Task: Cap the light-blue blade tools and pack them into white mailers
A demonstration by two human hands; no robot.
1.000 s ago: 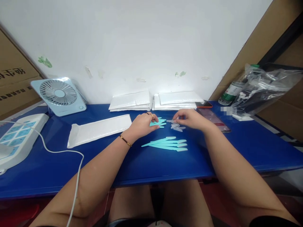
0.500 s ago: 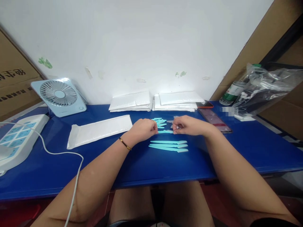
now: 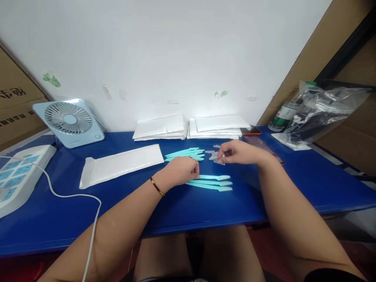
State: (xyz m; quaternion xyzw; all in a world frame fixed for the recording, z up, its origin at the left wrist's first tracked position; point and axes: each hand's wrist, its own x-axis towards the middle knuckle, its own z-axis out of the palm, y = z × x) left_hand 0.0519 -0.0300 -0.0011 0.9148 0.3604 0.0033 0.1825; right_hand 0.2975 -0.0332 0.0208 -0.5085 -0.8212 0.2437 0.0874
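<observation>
My left hand (image 3: 183, 171) is closed, fingertips pinched on the handle end of the uppermost of three turquoise eyebrow razors (image 3: 214, 183) lying in a row. Their pale-tipped heads point right; my hand covers the left ends. Behind that hand lies a loose pile of turquoise razors (image 3: 188, 152). My right hand (image 3: 235, 152) is pinched at the edge of several small clear plastic caps (image 3: 212, 153). A clear cap seems to be between its fingertips, partly hidden.
A white padded envelope (image 3: 123, 164) lies to the left. Two stacks of envelopes (image 3: 160, 127) stand by the wall. A blue fan (image 3: 70, 119), power strip (image 3: 20, 172) and white cable are at left; a phone (image 3: 258, 143), bottle (image 3: 283, 116) and plastic bag (image 3: 320, 113) at right.
Both hands held one razor between them; now they are apart. My left hand has come down to the razor row, uncovering the pile. My right hand has moved slightly right, beside the caps.
</observation>
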